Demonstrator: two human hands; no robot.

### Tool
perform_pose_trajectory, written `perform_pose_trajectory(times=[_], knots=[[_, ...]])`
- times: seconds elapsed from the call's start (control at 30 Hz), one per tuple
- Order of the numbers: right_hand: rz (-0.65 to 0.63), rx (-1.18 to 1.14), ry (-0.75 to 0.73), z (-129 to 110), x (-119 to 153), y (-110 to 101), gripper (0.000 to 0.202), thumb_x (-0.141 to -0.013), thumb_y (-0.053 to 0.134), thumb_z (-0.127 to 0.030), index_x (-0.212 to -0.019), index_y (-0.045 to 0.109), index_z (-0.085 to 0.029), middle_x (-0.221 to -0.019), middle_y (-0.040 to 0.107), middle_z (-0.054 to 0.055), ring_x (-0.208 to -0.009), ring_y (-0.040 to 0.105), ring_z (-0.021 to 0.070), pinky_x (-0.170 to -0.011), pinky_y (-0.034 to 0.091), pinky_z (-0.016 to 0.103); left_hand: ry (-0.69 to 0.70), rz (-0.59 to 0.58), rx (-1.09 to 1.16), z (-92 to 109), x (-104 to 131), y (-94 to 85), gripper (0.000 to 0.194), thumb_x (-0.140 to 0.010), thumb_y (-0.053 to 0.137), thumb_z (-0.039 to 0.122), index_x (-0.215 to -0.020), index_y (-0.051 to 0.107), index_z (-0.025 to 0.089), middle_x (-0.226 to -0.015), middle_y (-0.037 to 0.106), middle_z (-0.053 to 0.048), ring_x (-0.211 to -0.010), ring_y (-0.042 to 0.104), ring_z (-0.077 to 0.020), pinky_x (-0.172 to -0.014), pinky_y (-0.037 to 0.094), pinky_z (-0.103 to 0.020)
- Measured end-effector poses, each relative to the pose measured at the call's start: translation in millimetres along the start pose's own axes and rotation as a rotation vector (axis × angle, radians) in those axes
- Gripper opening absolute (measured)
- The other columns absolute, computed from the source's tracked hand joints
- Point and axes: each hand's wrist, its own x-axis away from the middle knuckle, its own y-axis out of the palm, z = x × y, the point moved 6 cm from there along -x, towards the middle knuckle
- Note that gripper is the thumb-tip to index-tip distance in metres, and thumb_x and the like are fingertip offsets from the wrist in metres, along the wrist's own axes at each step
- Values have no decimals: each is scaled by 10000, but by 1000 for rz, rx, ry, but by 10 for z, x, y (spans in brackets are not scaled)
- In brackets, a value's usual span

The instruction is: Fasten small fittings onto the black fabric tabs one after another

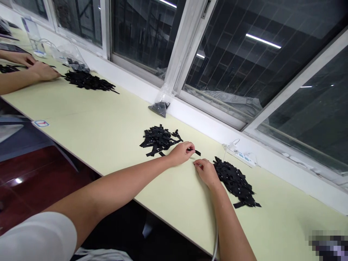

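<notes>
My left hand (181,153) pinches a short black fabric strip (198,153), whose free end sticks out to the right of the fingertips. Just below and to the right, my right hand (207,172) has thumb and fingers closed together; whatever is between them is too small to make out. Left of my left hand lies a loose pile of black strips (159,137) with small pale spots. A second, denser pile of similar strips (235,181) lies close by my right hand, on its right side.
The pale yellow table (114,137) runs along a windowed wall. A clear bag of dark pieces (160,108) sits against the ledge. A white power strip (241,156) lies behind the right pile. Another person's hands (40,70) work at the far left beside more black strips (87,80).
</notes>
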Motion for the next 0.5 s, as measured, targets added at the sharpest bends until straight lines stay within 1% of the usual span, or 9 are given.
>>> perform_pose_trajectory(times=[0.13, 0.27, 0.4, 0.5], knots=[[0, 21, -11, 23, -7, -21, 222, -889, 523, -174, -950, 734, -205, -950, 691, 60, -845, 629, 195, -827, 469, 302, 3, -7, -4, -12, -6, 11, 71, -869, 575, 228, -867, 633, 187, -888, 664, -18, -750, 560, -143, -695, 430, -282], [-5, 41, 18, 69, -4, -29, 174, -896, 538, -192, -929, 709, -193, -936, 691, 61, -829, 624, 197, -812, 462, 299, -3, -7, 1, -28, -6, 18, 71, -875, 574, 238, -867, 626, 189, -882, 657, -12, -754, 556, -143, -695, 425, -280], [-3, 56, 42, 84, -7, -25, 144, -898, 535, -206, -885, 676, -182, -922, 684, 76, -868, 622, 217, -828, 457, 313, -6, -12, 8, -41, -3, 28, 78, -880, 572, 250, -873, 622, 190, -891, 655, -12, -766, 556, -146, -698, 428, -283], [1, 60, 57, 81, -9, -20, 131, -897, 526, -216, -880, 649, -175, -917, 681, 89, -866, 621, 225, -810, 454, 319, -3, -12, 10, -42, -3, 30, 72, -879, 573, 245, -870, 619, 190, -881, 652, -9, -763, 556, -143, -694, 424, -280]])
